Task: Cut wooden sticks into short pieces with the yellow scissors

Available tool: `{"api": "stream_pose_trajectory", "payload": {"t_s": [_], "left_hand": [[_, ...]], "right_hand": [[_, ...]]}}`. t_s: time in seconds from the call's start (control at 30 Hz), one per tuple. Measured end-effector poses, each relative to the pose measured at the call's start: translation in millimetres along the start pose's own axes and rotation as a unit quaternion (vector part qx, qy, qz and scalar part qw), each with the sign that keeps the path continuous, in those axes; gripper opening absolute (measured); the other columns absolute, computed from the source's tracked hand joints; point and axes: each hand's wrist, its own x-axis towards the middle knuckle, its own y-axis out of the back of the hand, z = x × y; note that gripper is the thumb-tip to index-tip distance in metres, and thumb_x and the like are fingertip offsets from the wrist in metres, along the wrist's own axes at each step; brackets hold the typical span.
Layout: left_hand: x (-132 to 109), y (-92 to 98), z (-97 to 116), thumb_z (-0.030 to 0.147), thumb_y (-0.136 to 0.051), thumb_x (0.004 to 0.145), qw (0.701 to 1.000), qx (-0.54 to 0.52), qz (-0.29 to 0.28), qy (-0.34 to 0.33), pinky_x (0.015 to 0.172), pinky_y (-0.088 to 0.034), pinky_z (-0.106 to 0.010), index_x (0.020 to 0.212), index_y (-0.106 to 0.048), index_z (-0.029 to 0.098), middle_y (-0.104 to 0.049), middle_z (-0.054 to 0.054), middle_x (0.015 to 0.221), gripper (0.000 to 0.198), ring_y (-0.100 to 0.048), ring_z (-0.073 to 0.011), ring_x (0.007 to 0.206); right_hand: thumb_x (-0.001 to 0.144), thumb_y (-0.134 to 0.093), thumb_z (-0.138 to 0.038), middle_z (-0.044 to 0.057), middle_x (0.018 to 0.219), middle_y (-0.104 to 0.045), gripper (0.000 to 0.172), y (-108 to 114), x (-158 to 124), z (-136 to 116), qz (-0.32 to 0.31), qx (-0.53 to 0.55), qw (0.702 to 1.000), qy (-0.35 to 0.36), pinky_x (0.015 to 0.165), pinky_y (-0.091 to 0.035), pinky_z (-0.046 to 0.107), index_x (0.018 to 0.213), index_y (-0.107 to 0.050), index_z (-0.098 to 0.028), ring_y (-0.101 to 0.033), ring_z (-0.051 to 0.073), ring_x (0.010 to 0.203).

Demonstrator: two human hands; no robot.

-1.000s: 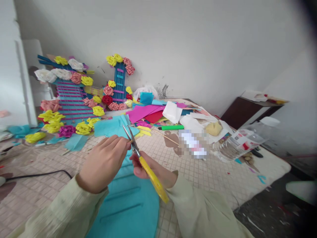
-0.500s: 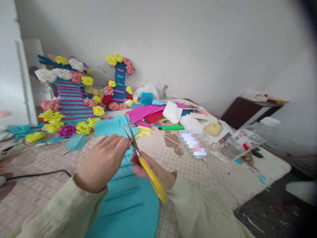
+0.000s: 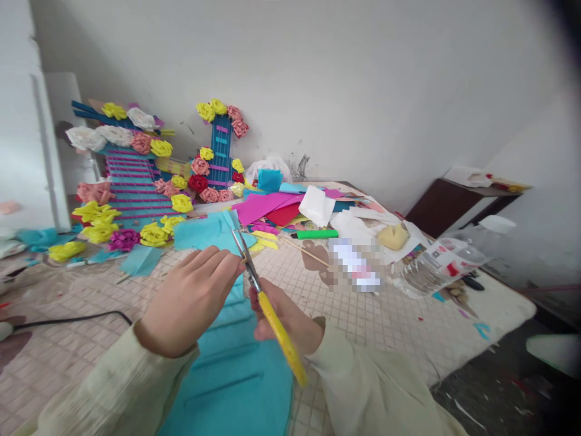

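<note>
A pair of scissors with yellow handles (image 3: 282, 339) is in my right hand (image 3: 285, 315), its metal blades pointing up and away, nearly together. My left hand (image 3: 193, 300) is closed, thumb and fingertips pinched beside the blades. Something small and tan shows at those fingertips against the metal, too little to name; the rest is hidden by the fingers. Beneath both hands lies a long turquoise piece (image 3: 236, 387) with raised ridges across it, partly covered by my forearms.
Paper-flower decorated panels (image 3: 131, 181) lean at the back left. Coloured paper sheets (image 3: 258, 207), a green marker (image 3: 316, 234) and a thin wooden stick (image 3: 304, 249) lie beyond my hands. A clear plastic bottle (image 3: 449, 260) lies tilted on the right; a black cable (image 3: 72, 320) runs on the left.
The scissor blades have come closer together. My right hand and the scissors have shifted slightly right and down, while my left hand has barely moved.
</note>
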Motion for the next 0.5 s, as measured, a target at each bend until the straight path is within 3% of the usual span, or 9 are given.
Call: {"api": "stream_pose_trajectory", "payload": {"t_s": [0.27, 0.5], "left_hand": [[3, 8.2, 6, 0.019, -0.033, 0.096, 0.986, -0.143, -0.008, 0.084, 0.059, -0.036, -0.03, 0.071, -0.046, 0.019, -0.048, 0.0, 0.065, 0.028, -0.047, -0.0172, 0.063], [0, 7.2, 5, 0.02, -0.032, 0.097, 0.985, -0.142, -0.031, 0.098, 0.062, -0.037, -0.032, 0.077, -0.051, 0.018, -0.051, -0.001, 0.07, 0.027, -0.048, -0.0184, 0.066]], "right_hand": [[0.06, -0.066, -0.043, -0.004, 0.078, -0.033, 0.041, 3, -1, -5, 0.009, -0.053, 0.997, 0.053, 0.058, -0.03, 0.026, 0.08, -0.037, -0.024, -0.03, 0.011, 0.065], [0.069, -0.069, -0.039, -0.003, 0.079, -0.034, 0.038, 6, 0, 6, -0.013, -0.045, 0.999, 0.027, 0.065, -0.033, 0.028, 0.086, -0.039, -0.023, -0.031, 0.013, 0.069]]}}
